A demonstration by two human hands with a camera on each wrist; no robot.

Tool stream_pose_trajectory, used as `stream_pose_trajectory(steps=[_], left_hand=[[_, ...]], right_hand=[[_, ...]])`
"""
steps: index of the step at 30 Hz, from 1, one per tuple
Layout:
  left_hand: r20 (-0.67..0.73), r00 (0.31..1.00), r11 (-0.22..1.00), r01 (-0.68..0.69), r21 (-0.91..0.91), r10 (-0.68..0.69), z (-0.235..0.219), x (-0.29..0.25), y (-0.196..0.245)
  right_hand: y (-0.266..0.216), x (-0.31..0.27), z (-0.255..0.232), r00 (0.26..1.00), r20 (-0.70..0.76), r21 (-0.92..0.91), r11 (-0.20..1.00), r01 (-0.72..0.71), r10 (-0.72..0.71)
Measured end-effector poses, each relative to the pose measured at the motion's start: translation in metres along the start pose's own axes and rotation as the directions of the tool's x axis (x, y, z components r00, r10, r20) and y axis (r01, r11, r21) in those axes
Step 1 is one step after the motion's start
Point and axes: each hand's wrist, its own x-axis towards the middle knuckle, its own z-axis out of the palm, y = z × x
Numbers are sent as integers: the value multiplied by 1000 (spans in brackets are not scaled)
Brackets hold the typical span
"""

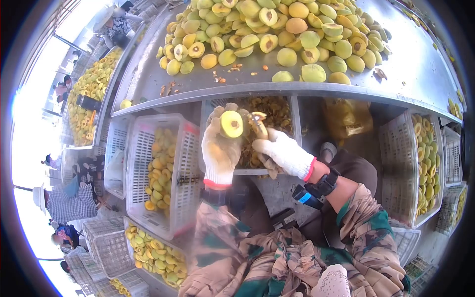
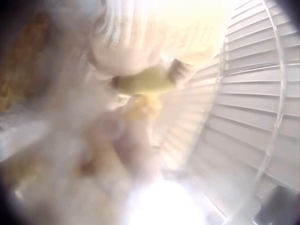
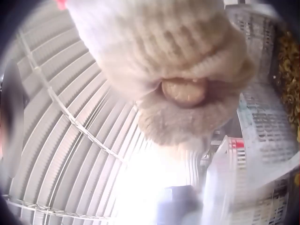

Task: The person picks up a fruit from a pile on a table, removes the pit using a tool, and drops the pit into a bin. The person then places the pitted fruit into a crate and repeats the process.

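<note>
The left hand (image 1: 219,151) curls round a cut fruit (image 1: 231,124) just off the table's (image 1: 408,59) near edge; the right hand (image 1: 286,152) grips a small tool (image 1: 258,129); work looks partway, halves partly filling a crate (image 1: 188,175), a large heap (image 1: 297,24) lying uncrated.

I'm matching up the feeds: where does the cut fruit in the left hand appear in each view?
Head: the cut fruit is left of centre, in the left hand, its cut face towards the camera.
Left wrist: probably the blurred yellow-green strip just above centre.
Right wrist: not visible.
Shared landmark: the ribbed roof, right in the left wrist view, left in the right wrist view; I can't make it out in the head view.
</note>
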Motion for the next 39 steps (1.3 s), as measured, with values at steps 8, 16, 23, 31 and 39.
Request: stream_pose_trajectory(steps=[8, 16, 23, 31, 39], left_hand=[[-85, 996, 1000, -11, -26, 9, 2, -7, -6], [-217, 972, 982, -53, 184, 93, 19, -9, -20], [-134, 945, 880, -219, 422, 300, 7, -7, -27], [-164, 932, 829, -196, 524, 324, 23, -9, -17], [-55, 995, 989, 89, 117, -83, 3, -11, -6]], right_hand=[[14, 3, 16, 998, 63, -20, 1000, 20, -19], [18, 5, 26, 992, -69, -264, 961, 81, -102], [23, 6, 35, 971, -160, -478, 874, 83, -180], [1, -8, 32, 1000, -19, -375, 927, 16, -25], [9, 10, 21, 992, -59, -421, 903, 79, -114]])
